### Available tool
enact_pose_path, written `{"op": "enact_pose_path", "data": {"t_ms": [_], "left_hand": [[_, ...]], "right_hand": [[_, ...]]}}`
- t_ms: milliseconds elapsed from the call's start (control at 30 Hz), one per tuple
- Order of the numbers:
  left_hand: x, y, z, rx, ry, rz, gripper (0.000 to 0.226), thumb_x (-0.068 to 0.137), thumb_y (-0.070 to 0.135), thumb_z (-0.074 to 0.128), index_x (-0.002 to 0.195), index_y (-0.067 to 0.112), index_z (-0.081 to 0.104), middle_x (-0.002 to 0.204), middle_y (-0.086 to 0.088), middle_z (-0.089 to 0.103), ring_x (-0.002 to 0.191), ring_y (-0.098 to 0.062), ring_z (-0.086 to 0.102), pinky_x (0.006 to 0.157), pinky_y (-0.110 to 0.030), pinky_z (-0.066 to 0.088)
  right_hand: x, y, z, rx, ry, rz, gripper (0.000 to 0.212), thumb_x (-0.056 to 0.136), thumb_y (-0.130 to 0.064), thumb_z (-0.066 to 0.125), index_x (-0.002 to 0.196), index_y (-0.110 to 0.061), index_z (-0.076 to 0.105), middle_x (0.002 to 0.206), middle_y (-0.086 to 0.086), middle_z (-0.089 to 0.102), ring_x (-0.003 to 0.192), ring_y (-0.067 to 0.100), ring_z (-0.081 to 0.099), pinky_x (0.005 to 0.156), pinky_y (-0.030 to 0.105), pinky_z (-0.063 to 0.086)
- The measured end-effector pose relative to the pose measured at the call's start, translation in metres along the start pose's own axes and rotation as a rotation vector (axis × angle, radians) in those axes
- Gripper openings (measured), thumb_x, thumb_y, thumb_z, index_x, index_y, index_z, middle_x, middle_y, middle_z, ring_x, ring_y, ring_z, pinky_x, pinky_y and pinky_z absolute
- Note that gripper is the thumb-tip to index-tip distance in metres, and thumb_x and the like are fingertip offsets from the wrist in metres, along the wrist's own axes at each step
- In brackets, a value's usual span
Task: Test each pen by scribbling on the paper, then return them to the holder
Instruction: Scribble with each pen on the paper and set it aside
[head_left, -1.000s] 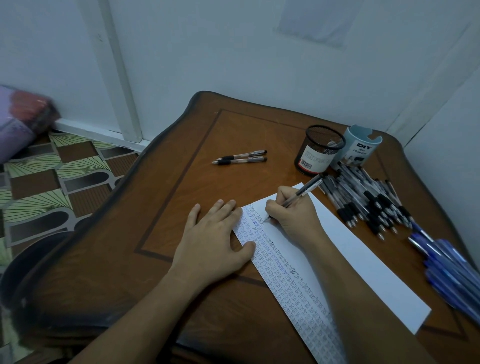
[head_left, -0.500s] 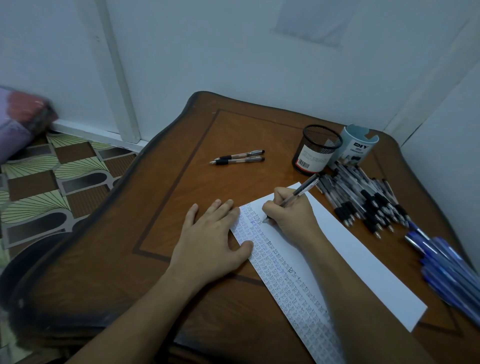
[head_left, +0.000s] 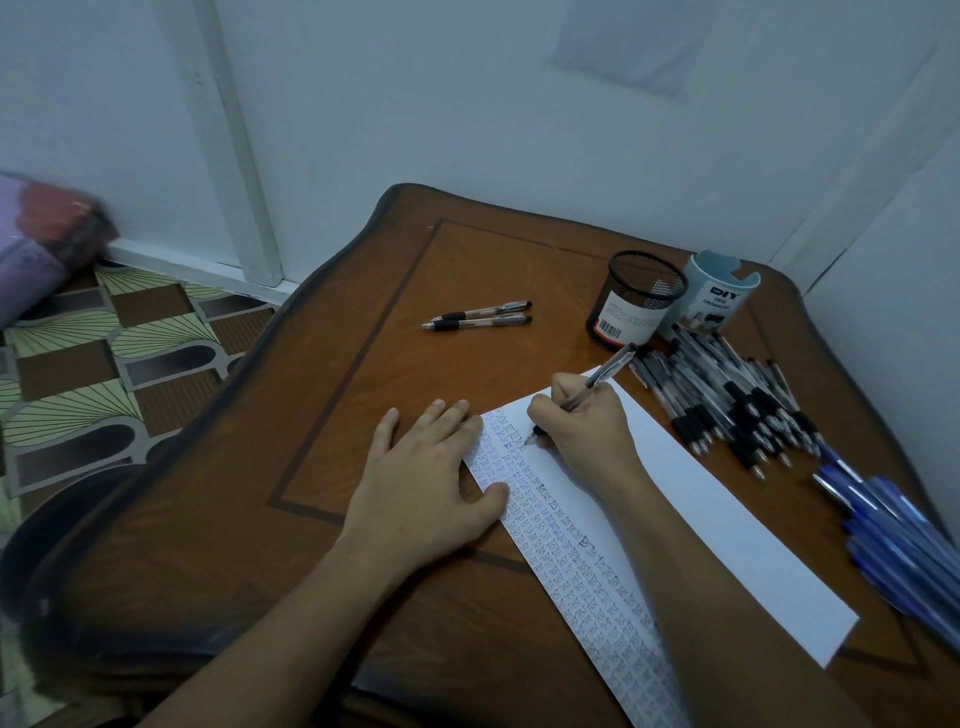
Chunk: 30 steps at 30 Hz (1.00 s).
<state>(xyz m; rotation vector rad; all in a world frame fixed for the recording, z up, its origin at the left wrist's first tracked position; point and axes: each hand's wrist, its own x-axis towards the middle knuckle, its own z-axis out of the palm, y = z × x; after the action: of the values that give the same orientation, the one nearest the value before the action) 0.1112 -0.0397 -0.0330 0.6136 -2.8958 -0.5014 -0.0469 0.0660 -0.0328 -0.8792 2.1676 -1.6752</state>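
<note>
On the wooden table (head_left: 363, 519) before me lies a long white paper (head_left: 727, 545), its left side filled with rows of small scribbles. My right hand (head_left: 582, 431) pinches a clear pen (head_left: 597, 384), tip touching the paper near its far end. My left hand (head_left: 421, 483) lies flat, fingers straight, thumb on the paper's left edge. Beyond, a black mesh holder (head_left: 636, 301) stands beside a pale organiser cup (head_left: 719, 299). A heap of black-grip pens (head_left: 737, 410) lies right of the paper, blue pens (head_left: 893, 530) nearer me, two pens (head_left: 478, 317) apart at left.

Black-grip pen (head_left: 597, 385) tilted, tip on scribbled paper (head_left: 727, 525)
</note>
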Motion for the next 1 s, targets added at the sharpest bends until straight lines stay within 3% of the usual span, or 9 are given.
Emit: {"op": "enact_pose_path", "data": {"t_ms": [200,300,400,567,733,833,1000], "left_hand": [[0.0003,-0.0011,0.0011,0.012,-0.004,-0.001,0.090,0.073,0.074,0.017,0.153,0.034,0.026,0.162,0.015,0.014,0.149,-0.003,0.004,0.119,-0.040,-0.007],[0.0008,-0.0006,0.0002,-0.001,-0.009,-0.003,0.089,0.074,0.073,0.020,0.153,0.033,0.026,0.162,0.014,0.014,0.149,-0.004,0.004,0.119,-0.040,-0.008],[0.0004,-0.0003,0.0000,0.007,-0.013,-0.003,0.089,0.074,0.074,0.019,0.153,0.033,0.025,0.162,0.014,0.013,0.149,-0.003,0.004,0.119,-0.040,-0.008],[-0.0001,-0.0004,0.0004,0.004,-0.008,0.000,0.087,0.076,0.073,0.021,0.153,0.033,0.026,0.162,0.014,0.014,0.149,-0.004,0.004,0.119,-0.041,-0.007],[0.0009,-0.0012,0.0022,0.003,0.007,0.000,0.091,0.072,0.074,0.016,0.152,0.033,0.028,0.162,0.014,0.016,0.149,-0.003,0.006,0.120,-0.042,-0.005],[0.0007,-0.0012,0.0023,0.008,0.005,0.004,0.091,0.072,0.074,0.016,0.153,0.033,0.027,0.162,0.014,0.015,0.149,-0.004,0.005,0.119,-0.042,-0.005],[0.0010,-0.0015,0.0014,0.006,0.000,0.004,0.091,0.072,0.075,0.016,0.153,0.033,0.026,0.162,0.015,0.015,0.149,-0.003,0.005,0.119,-0.041,-0.006]], "right_hand": [[-0.0012,-0.0022,-0.0020,-0.006,-0.057,0.042,0.045,0.076,-0.005,0.062,0.052,-0.023,0.027,0.053,-0.002,0.024,0.052,0.014,0.038,0.056,0.036,0.029],[-0.0006,-0.0031,-0.0022,0.020,-0.014,0.037,0.046,0.081,0.005,0.060,0.054,-0.017,0.029,0.051,-0.002,0.027,0.044,0.009,0.045,0.053,0.031,0.037],[-0.0006,-0.0033,-0.0016,0.020,0.009,0.024,0.046,0.082,0.005,0.060,0.054,-0.016,0.030,0.051,-0.001,0.029,0.050,0.016,0.050,0.052,0.030,0.041],[-0.0008,-0.0033,-0.0023,0.003,-0.041,0.045,0.047,0.081,0.003,0.060,0.054,-0.019,0.029,0.054,0.002,0.026,0.049,0.014,0.041,0.054,0.031,0.034],[-0.0017,-0.0032,-0.0016,0.038,-0.001,0.037,0.042,0.082,0.004,0.060,0.057,-0.012,0.031,0.057,0.007,0.028,0.046,0.009,0.047,0.054,0.032,0.039],[-0.0005,-0.0025,-0.0021,0.030,-0.051,0.044,0.045,0.080,0.006,0.058,0.055,-0.016,0.029,0.053,0.002,0.026,0.045,0.007,0.040,0.054,0.031,0.034],[0.0042,-0.0003,-0.0098,0.235,0.073,0.115,0.044,0.092,0.001,0.059,0.056,-0.014,0.040,0.048,-0.005,0.045,0.043,0.008,0.049,0.047,0.026,0.042]]}}
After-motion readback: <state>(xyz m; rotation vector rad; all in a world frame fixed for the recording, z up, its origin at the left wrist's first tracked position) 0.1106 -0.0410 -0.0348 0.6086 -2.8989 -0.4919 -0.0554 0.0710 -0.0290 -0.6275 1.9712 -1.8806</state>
